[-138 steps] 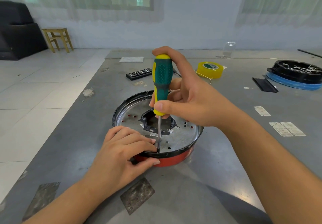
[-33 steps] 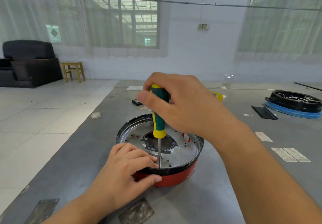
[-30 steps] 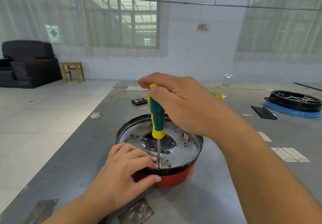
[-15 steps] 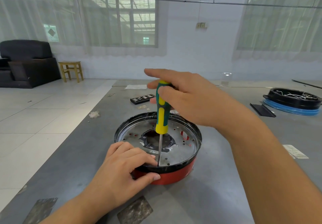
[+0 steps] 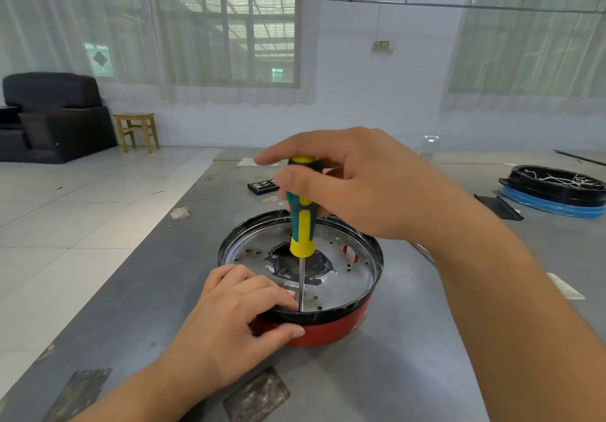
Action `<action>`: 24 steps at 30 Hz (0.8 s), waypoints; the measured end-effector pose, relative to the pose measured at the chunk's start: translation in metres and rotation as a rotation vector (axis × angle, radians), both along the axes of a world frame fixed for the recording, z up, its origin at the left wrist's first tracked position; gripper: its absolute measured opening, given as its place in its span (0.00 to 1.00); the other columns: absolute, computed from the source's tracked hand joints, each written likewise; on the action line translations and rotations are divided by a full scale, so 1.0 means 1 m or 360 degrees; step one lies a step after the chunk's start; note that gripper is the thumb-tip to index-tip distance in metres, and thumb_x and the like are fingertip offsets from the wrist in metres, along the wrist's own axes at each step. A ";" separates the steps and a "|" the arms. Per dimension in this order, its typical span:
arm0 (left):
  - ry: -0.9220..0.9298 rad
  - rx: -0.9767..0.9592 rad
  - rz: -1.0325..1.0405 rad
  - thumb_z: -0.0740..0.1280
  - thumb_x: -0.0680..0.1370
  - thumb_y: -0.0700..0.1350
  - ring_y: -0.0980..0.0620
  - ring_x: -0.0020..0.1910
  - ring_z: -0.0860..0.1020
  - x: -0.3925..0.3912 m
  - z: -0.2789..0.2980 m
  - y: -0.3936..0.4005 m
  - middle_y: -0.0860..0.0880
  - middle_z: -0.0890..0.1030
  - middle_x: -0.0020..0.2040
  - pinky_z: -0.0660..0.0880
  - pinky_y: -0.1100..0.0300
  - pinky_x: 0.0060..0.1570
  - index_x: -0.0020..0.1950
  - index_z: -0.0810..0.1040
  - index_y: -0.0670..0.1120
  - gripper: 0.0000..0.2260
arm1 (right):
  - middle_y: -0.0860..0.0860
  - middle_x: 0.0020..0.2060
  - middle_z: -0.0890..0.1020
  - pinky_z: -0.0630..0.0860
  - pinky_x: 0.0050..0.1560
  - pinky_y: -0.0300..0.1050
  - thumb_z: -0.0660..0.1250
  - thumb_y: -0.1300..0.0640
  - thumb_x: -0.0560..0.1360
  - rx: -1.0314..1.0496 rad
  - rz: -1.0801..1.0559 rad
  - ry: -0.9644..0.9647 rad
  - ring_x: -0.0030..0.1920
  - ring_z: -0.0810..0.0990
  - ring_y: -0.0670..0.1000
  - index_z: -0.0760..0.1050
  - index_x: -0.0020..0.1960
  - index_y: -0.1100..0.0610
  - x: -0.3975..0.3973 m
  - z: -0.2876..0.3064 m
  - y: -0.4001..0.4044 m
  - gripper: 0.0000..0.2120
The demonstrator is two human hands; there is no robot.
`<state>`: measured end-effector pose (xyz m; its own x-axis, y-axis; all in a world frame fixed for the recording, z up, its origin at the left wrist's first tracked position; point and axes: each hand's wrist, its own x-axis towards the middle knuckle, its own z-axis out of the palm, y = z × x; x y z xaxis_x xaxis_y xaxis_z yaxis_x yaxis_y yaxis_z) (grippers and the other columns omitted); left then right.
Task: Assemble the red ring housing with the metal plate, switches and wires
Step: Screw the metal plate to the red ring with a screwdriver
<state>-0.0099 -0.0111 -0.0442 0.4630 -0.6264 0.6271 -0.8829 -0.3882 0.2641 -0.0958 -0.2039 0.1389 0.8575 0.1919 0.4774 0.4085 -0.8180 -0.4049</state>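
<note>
The red ring housing (image 5: 331, 328) with a black rim sits on the grey table (image 5: 377, 372) in front of me. A round metal plate (image 5: 347, 285) with small holes and a dark centre opening lies inside it. My right hand (image 5: 360, 182) grips the green and yellow screwdriver (image 5: 302, 225) upright, its tip down on the plate near the front rim. My left hand (image 5: 239, 313) holds the housing's front left edge, fingers over the rim beside the shaft, thumb against the red wall. The screw under the tip is hidden.
A black tray on a blue ring (image 5: 557, 195), holding white wire pieces, stands at the far right with a black strip (image 5: 498, 206) beside it. A black switch block (image 5: 262, 187) lies behind the housing. Dark patches (image 5: 257, 395) mark the near table. The table's left edge drops to the floor.
The right hand has turned round the screwdriver handle, regripping it between frames. The left hand and housing have stayed put. The view has shifted slightly.
</note>
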 end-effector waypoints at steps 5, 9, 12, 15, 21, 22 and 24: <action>-0.0016 0.0017 -0.0005 0.67 0.76 0.69 0.61 0.51 0.78 0.000 0.000 0.000 0.69 0.82 0.50 0.62 0.63 0.65 0.51 0.84 0.64 0.13 | 0.48 0.32 0.81 0.72 0.34 0.42 0.61 0.38 0.81 -0.0200 -0.0329 -0.0264 0.32 0.76 0.47 0.80 0.48 0.47 0.009 -0.008 0.003 0.15; -0.0029 0.0016 -0.0001 0.67 0.76 0.69 0.61 0.50 0.78 0.000 -0.001 0.000 0.68 0.83 0.50 0.63 0.61 0.64 0.52 0.84 0.64 0.14 | 0.44 0.56 0.84 0.76 0.60 0.43 0.56 0.44 0.80 0.0180 -0.0032 0.0242 0.56 0.79 0.41 0.72 0.70 0.37 0.006 -0.004 0.001 0.20; -0.0026 0.0003 -0.0012 0.67 0.76 0.69 0.59 0.50 0.78 0.000 -0.002 0.000 0.68 0.83 0.51 0.64 0.60 0.64 0.52 0.84 0.64 0.14 | 0.42 0.63 0.81 0.74 0.68 0.52 0.59 0.44 0.79 0.0123 0.0053 0.0242 0.64 0.79 0.47 0.71 0.73 0.37 0.003 0.001 -0.004 0.22; -0.0035 0.0002 -0.0007 0.67 0.76 0.69 0.60 0.50 0.78 0.001 -0.002 0.000 0.68 0.83 0.51 0.64 0.59 0.64 0.52 0.84 0.63 0.14 | 0.44 0.44 0.85 0.83 0.51 0.52 0.67 0.44 0.80 0.0046 -0.0015 0.0054 0.47 0.85 0.48 0.79 0.59 0.39 0.000 0.002 -0.007 0.09; -0.0011 0.0011 -0.0011 0.68 0.76 0.69 0.61 0.51 0.77 0.000 0.000 0.000 0.70 0.82 0.52 0.64 0.61 0.65 0.52 0.84 0.64 0.14 | 0.49 0.32 0.82 0.81 0.36 0.47 0.64 0.38 0.79 -0.0139 -0.0209 -0.0190 0.32 0.82 0.44 0.79 0.48 0.46 0.001 -0.002 -0.002 0.13; -0.0009 0.0010 -0.0010 0.68 0.76 0.69 0.61 0.51 0.78 0.000 0.000 0.000 0.70 0.83 0.52 0.64 0.60 0.64 0.52 0.85 0.64 0.14 | 0.48 0.33 0.82 0.78 0.35 0.42 0.63 0.37 0.79 -0.0174 -0.0227 -0.0169 0.33 0.80 0.43 0.78 0.50 0.45 0.002 -0.003 -0.003 0.13; -0.0006 0.0013 -0.0009 0.67 0.76 0.70 0.61 0.51 0.78 -0.001 0.000 0.000 0.69 0.83 0.52 0.64 0.60 0.64 0.52 0.85 0.64 0.14 | 0.44 0.38 0.82 0.73 0.37 0.32 0.60 0.39 0.81 -0.0150 -0.0213 -0.0016 0.37 0.78 0.40 0.76 0.58 0.39 0.002 -0.004 -0.005 0.10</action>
<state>-0.0107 -0.0111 -0.0440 0.4570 -0.6341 0.6237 -0.8861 -0.3855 0.2573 -0.0940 -0.2085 0.1353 0.8736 0.1205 0.4715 0.2970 -0.8996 -0.3202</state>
